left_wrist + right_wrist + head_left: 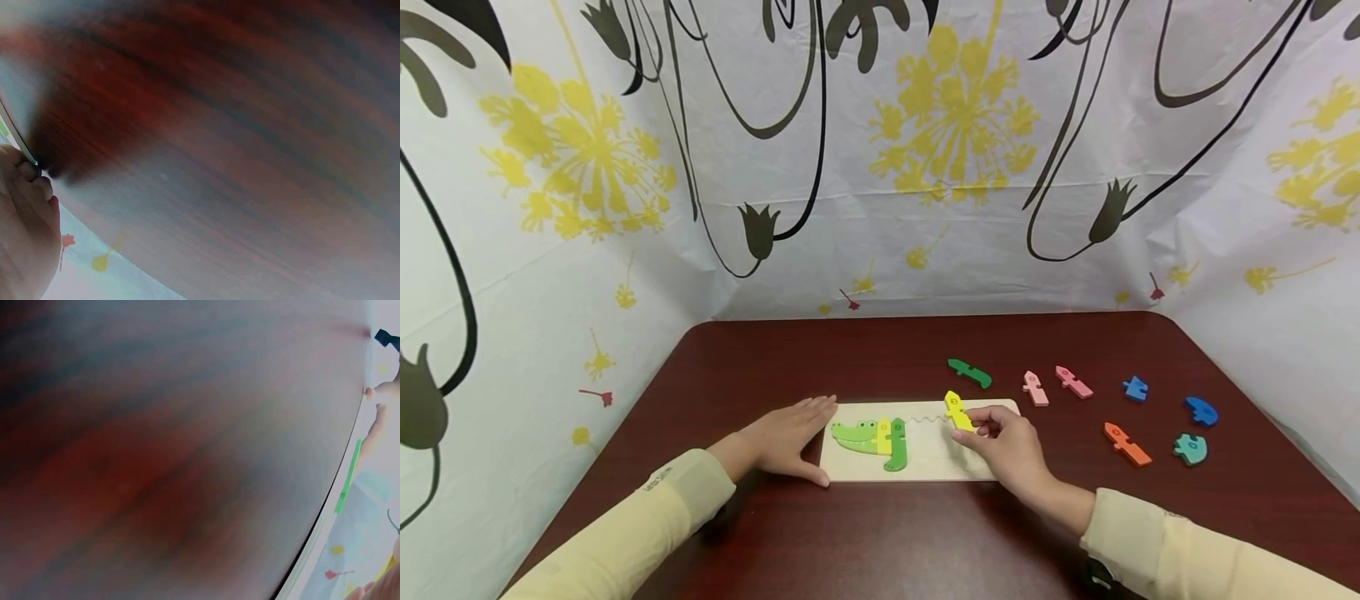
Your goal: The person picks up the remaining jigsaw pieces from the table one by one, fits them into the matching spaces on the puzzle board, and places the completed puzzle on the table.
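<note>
A pale wooden puzzle board point(940, 467) lies on the table. At its left end are a light green crocodile head point(853, 435), a yellow piece point(883, 436) and a green leg piece point(897, 454), side by side. My left hand point(786, 437) rests at the board's left edge, fingers extended and thumb by the near corner; part of this hand point(28, 219) shows in the left wrist view. Over the board's right half, my right hand point(1011, 446) pinches a yellow puzzle piece point(955, 407) by its lower end, the pointed end facing away.
Beyond the board lies a dark green piece point(970, 372). To the right are two pink pieces point(1035, 388), an orange piece point(1127, 443), two blue pieces point(1202, 411) and a teal piece point(1191, 449). A patterned curtain point(850, 183) hangs behind the dark red-brown table point(820, 542).
</note>
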`<action>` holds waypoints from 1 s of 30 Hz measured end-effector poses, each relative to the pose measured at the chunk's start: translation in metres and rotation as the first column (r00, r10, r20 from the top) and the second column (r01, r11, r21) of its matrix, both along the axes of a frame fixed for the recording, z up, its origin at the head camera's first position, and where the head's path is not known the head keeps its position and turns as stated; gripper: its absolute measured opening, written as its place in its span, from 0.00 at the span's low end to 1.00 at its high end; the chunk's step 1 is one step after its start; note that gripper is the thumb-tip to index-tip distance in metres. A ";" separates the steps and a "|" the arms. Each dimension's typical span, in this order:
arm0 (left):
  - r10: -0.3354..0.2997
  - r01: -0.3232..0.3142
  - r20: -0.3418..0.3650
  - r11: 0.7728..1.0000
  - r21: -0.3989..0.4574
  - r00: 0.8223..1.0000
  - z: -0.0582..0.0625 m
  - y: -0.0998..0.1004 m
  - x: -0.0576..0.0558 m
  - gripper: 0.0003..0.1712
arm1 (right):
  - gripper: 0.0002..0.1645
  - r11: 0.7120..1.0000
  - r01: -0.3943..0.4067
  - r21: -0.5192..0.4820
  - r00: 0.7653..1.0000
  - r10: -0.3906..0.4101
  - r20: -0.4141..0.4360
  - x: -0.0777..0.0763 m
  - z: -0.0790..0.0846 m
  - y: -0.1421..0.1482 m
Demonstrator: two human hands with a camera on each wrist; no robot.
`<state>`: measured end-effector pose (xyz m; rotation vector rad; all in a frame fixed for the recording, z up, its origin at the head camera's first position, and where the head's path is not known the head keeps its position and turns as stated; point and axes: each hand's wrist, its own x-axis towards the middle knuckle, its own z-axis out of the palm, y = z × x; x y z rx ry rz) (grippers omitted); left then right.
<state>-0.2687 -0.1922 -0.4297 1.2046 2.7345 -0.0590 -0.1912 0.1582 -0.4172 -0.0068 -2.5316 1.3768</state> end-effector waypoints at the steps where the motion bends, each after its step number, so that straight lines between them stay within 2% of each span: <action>1: 0.001 -0.001 0.000 1.000 0.000 1.000 0.000 0.000 0.000 0.70 | 0.19 1.000 -0.003 -0.002 1.000 0.003 0.001 -0.001 -0.001 -0.002; 15: 0.005 -0.005 0.005 1.000 -0.005 1.000 0.000 0.000 -0.001 0.70 | 0.17 0.997 -0.039 -0.062 0.999 0.040 0.017 -0.005 -0.009 -0.028; 30: -0.001 0.001 -0.001 1.000 -0.008 1.000 -0.002 0.000 -0.002 0.69 | 0.16 0.998 -0.051 -0.038 0.998 0.053 0.043 -0.011 -0.015 -0.042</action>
